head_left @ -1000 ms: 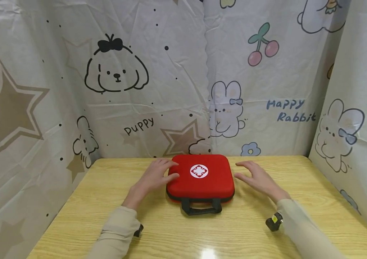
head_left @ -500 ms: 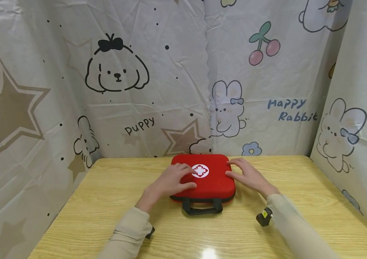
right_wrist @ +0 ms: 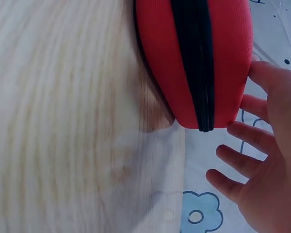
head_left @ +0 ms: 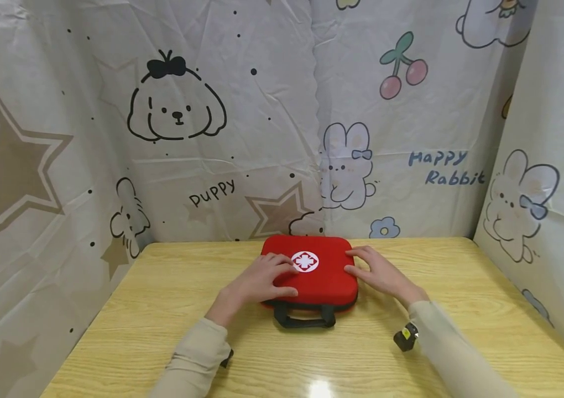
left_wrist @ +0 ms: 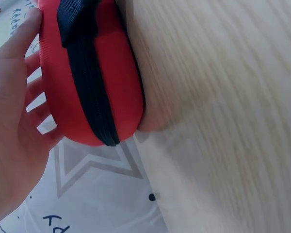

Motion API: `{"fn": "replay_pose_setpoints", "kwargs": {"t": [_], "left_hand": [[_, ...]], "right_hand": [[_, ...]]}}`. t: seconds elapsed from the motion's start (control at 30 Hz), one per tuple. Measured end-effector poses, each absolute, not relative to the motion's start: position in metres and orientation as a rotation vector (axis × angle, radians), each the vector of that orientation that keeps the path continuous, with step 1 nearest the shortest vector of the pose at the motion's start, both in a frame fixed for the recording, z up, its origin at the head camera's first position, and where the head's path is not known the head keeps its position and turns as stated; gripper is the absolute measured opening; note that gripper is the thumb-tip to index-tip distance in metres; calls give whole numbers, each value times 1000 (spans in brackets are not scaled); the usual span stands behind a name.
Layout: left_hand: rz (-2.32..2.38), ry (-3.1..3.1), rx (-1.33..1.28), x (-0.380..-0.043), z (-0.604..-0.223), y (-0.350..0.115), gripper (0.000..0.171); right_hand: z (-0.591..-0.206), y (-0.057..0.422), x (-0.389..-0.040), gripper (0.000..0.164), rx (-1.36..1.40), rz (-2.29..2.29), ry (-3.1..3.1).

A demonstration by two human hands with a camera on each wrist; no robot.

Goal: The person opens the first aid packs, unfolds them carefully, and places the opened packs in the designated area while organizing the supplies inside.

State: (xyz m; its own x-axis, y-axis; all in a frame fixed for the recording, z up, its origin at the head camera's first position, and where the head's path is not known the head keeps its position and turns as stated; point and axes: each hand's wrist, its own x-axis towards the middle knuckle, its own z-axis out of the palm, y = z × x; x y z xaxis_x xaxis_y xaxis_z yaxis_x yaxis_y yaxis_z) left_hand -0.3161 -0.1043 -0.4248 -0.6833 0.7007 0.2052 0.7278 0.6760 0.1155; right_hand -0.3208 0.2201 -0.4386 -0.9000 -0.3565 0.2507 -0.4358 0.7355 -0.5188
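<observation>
A red first-aid case with a white cross emblem lies flat on the table. Its black carry handle points toward me. My left hand spreads over the left half of the lid, fingers loosely bent and touching the top. In the left wrist view, the thumb and fingers rest along the lid above the black zipper. At the right edge, my right hand touches the lid with thumb and fingertips. The right wrist view shows its other fingers spread past the case's rounded end.
The wood-grain table carries the case near its back edge. Behind and at both sides hangs a white curtain printed with cartoon animals and stars. Small black wrist cameras sit at the sleeves.
From beside the case, the left hand has come right onto the lid, and the right hand has come left to its right edge. Lately the case has shifted slightly left at its handle side.
</observation>
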Motion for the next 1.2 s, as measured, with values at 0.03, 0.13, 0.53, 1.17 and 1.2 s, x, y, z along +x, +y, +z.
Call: {"fn": "replay_pose_setpoints", "kwargs": {"t": [0.03, 0.13, 0.53, 1.17, 1.2], "left_hand": [[-278, -2740, -1174, -317, -425, -106, 51], [-274, -2739, -1165, -319, -425, -111, 49], [-238, -2737, -1112, -326, -421, -134, 43], [-305, -2664, -1215, -322, -403, -108, 32], [-306, -2678, -1219, -322, -404, -104, 33]], "right_hand": [[-438, 220, -319, 54, 651, 881, -2794], [-438, 221, -315, 53, 660, 861, -2776], [-434, 220, -292, 44, 741, 774, -2721], [-407, 207, -302, 52, 609, 606, -2847], [-408, 206, -304, 53, 610, 614, -2860]]}}
